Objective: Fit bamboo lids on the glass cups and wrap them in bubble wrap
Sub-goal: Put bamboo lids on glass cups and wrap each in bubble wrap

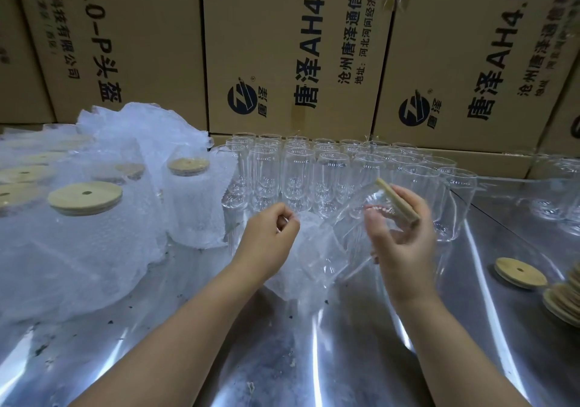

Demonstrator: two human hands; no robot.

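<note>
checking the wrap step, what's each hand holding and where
Right hand holds a glass cup near its bamboo lid end; left hand pinches the bubble wrap sheet, apparently by an edge.

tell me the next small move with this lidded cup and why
Probably draw the bubble wrap sheet over the glass cup and start rolling. The bamboo lid already sits on the cup, which the right hand holds tilted over the sheet, and the left hand pinches the sheet's edge beside it.
</note>
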